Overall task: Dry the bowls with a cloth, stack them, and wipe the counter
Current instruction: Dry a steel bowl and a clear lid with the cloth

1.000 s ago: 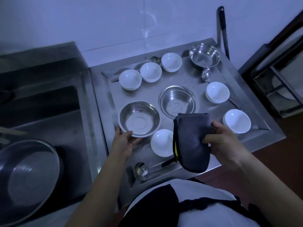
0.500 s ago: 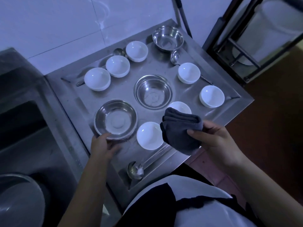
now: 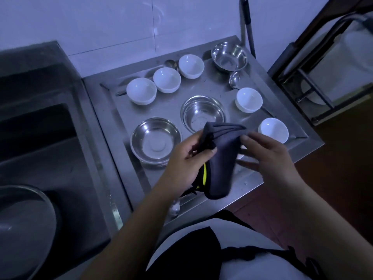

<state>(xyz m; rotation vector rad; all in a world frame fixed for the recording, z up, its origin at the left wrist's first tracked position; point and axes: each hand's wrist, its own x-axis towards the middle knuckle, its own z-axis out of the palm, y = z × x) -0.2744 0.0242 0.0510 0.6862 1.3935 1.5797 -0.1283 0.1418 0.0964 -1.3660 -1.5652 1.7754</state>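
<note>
Two hands meet over the near edge of the steel counter (image 3: 262, 178), both busy with one dark grey cloth (image 3: 221, 158). The left hand (image 3: 185, 160) has its fingers and thumb curled round the cloth's left side, where a yellow strip shows at the fold; the right hand (image 3: 268, 156) pinches the cloth's upper right edge, fingers bent against the fabric. The cloth hangs between them, above the counter and clear of the bowls. Five white bowls stand upright and apart on the counter: three in a slanting row at the back (image 3: 141, 93) (image 3: 166, 79) (image 3: 191, 66), two along the right side (image 3: 249, 99) (image 3: 273, 129). Three steel bowls sit among them, one just left of the left hand (image 3: 155, 139), one in the middle behind the cloth (image 3: 202, 113), one in the far right corner (image 3: 229, 55). A ladle (image 3: 234, 78) lies near that corner bowl, and a spoon (image 3: 174, 208) pokes out under the left wrist. To the left is a sink (image 3: 40, 138) with a large steel basin (image 3: 24, 229) in it.
</note>
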